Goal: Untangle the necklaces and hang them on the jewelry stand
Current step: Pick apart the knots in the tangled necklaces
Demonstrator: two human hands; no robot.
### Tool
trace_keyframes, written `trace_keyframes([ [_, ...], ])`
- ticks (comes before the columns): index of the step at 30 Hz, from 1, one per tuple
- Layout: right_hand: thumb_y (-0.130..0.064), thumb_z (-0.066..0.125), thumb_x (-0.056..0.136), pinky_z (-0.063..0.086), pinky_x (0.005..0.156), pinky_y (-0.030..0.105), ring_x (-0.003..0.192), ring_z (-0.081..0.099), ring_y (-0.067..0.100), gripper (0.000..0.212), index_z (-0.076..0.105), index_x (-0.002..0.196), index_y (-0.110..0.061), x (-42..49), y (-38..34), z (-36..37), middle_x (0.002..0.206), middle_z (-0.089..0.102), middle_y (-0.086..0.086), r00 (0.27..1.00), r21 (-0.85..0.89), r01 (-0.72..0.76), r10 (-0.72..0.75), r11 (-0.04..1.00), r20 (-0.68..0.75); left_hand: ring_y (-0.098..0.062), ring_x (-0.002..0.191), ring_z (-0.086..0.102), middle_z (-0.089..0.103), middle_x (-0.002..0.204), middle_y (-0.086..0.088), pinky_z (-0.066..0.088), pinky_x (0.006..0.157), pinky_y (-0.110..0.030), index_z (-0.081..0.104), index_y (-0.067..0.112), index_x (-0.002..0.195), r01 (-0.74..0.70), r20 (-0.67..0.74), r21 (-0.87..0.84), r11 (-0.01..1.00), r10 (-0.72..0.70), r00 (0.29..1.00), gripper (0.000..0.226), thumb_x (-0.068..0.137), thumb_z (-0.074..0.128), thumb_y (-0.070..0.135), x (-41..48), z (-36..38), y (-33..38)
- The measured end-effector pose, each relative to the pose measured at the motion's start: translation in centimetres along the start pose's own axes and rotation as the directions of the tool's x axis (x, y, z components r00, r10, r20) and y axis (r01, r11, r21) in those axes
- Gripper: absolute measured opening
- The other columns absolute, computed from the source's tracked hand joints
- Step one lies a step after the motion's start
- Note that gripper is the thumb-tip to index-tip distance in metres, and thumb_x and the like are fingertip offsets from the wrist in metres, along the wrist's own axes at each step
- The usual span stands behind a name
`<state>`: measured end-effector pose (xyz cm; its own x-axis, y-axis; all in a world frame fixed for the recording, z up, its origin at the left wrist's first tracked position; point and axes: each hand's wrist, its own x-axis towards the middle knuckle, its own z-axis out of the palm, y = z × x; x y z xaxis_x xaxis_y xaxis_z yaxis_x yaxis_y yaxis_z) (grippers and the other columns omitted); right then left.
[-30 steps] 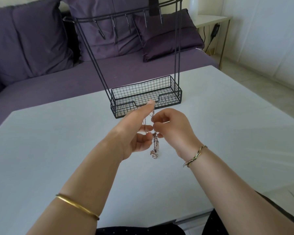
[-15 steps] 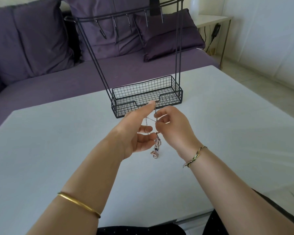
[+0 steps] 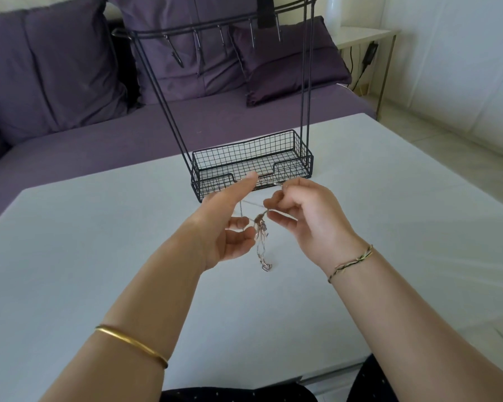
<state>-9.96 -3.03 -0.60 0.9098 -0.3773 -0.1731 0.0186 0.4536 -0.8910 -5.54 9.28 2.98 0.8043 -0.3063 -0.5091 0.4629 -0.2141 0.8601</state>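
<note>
As the tangled necklaces (image 3: 261,239) are held above the table (image 3: 99,242), with strands pinched in the grip of the left hand (image 3: 221,227) and the right hand (image 3: 308,216), they could be knotted tighter, or a chain snapped, if pulled apart hard.

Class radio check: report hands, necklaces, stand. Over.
Hands: left hand, right hand each hold strands. Tangled necklaces dangle between them. None on jewelry stand; path clear.
</note>
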Motion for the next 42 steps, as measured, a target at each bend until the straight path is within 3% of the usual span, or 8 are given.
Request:
trace_keyframes([
  [4, 0.012, 0.034, 0.077, 0.053, 0.075, 0.036, 0.056, 0.053, 0.020, 0.026, 0.043, 0.065, -0.009, -0.1, -0.2, 0.2, 0.058, 0.041, 0.005, 1.000, 0.152, 0.002, 0.002, 0.988, -0.021, -0.009, 0.042, 0.044, 0.048, 0.074, -0.003, 0.044, 0.039, -0.017, 0.054, 0.021, 0.097, -0.002, -0.030, 0.075, 0.997, 0.004, 1.000, 0.035, 0.080, 0.068, 0.049, 0.3, -0.1, -0.1],
  [12, 0.003, 0.039, 0.092, 0.058, 0.065, 0.041, 0.061, 0.062, 0.025, 0.018, 0.041, 0.082, -0.013, 0.0, 0.3, 0.4, 0.075, 0.051, 0.010, 0.995, -0.059, -0.023, 0.017, 0.998, -0.100, -0.006, 0.033, 0.034, 0.067, 0.075, -0.002, 0.035, 0.036, -0.014, 0.065, 0.009, 0.088, -0.102, -0.097, 0.306, 0.947, 0.137, 0.986, 0.015, 0.092, 0.058, 0.022, 0.9, -0.7, -0.2],
  [18, -0.007, 0.041, 0.095, 0.035, 0.040, 0.019, 0.041, 0.048, 0.012, 0.011, 0.045, 0.088, -0.015, -0.2, 0.8, 0.3, 0.062, 0.061, 0.004, 0.992, -0.341, 0.045, -0.083, 0.939, -0.097, -0.003, 0.031, 0.031, 0.065, 0.064, -0.002, 0.032, 0.034, -0.013, 0.059, 0.010, 0.089, -0.017, -0.087, 0.044, 0.999, 0.020, 0.996, 0.002, 0.089, 0.058, 0.008, 1.4, -1.4, -0.1],
  [24, -0.010, 0.045, 0.095, 0.022, 0.034, 0.016, 0.037, 0.033, 0.012, 0.017, 0.052, 0.079, -0.011, -0.1, 0.6, 0.3, 0.056, 0.061, 0.006, 0.996, -0.340, 0.040, -0.063, 0.940, -0.058, -0.008, 0.047, 0.051, 0.059, 0.075, -0.007, 0.044, 0.041, -0.016, 0.061, 0.005, 0.089, -0.036, -0.070, -0.231, 0.972, 0.020, 0.997, 0.017, 0.088, 0.048, -0.006, 2.2, -1.9, -0.5],
  [27, -0.008, 0.043, 0.096, 0.024, 0.034, 0.016, 0.037, 0.036, 0.012, 0.019, 0.051, 0.078, -0.009, -0.1, 0.4, 0.2, 0.054, 0.061, 0.007, 0.999, -0.272, 0.014, -0.026, 0.962, -0.041, -0.018, 0.081, 0.058, 0.057, 0.090, -0.008, 0.055, 0.055, -0.024, 0.062, 0.007, 0.091, -0.079, -0.089, 0.023, 0.997, 0.081, 0.993, 0.016, 0.089, 0.052, -0.005, 2.4, -1.8, -0.9],
  [30, -0.009, 0.042, 0.097, 0.025, 0.034, 0.017, 0.037, 0.037, 0.012, 0.018, 0.052, 0.081, -0.008, -0.1, 0.2, 0.1, 0.058, 0.063, 0.009, 1.000, -0.234, 0.017, -0.022, 0.972, -0.019, -0.015, 0.089, 0.057, 0.059, 0.094, -0.005, 0.052, 0.063, -0.027, 0.062, 0.013, 0.083, -0.152, -0.024, 0.308, 0.939, 0.167, 0.986, 0.016, 0.085, 0.057, -0.002, 2.2, -1.4, -1.0],
  [37, -0.010, 0.042, 0.098, 0.025, 0.034, 0.016, 0.035, 0.033, 0.009, 0.015, 0.053, 0.088, -0.006, -0.3, -0.7, 0.1, 0.069, 0.068, 0.013, 0.999, -0.131, -0.002, 0.008, 0.991, 0.045, -0.007, 0.088, 0.059, 0.066, 0.102, 0.002, 0.048, 0.070, -0.020, 0.065, 0.019, 0.111, -0.342, 0.262, 0.499, 0.796, 0.238, 0.935, 0.031, 0.084, 0.063, 0.006, 2.1, 0.1, -2.0],
  [42, -0.010, 0.042, 0.098, 0.019, 0.033, 0.016, 0.034, 0.026, 0.009, 0.014, 0.053, 0.092, -0.006, -0.4, -1.3, -0.2, 0.075, 0.071, 0.014, 0.997, -0.095, 0.005, 0.002, 0.995, 0.075, -0.009, 0.085, 0.060, 0.070, 0.099, -0.003, 0.045, 0.068, -0.019, 0.067, 0.016, 0.096, -0.376, 0.250, 0.523, 0.765, 0.284, 0.926, 0.009, 0.087, 0.065, 0.015, 2.1, 0.9, -2.4],
])
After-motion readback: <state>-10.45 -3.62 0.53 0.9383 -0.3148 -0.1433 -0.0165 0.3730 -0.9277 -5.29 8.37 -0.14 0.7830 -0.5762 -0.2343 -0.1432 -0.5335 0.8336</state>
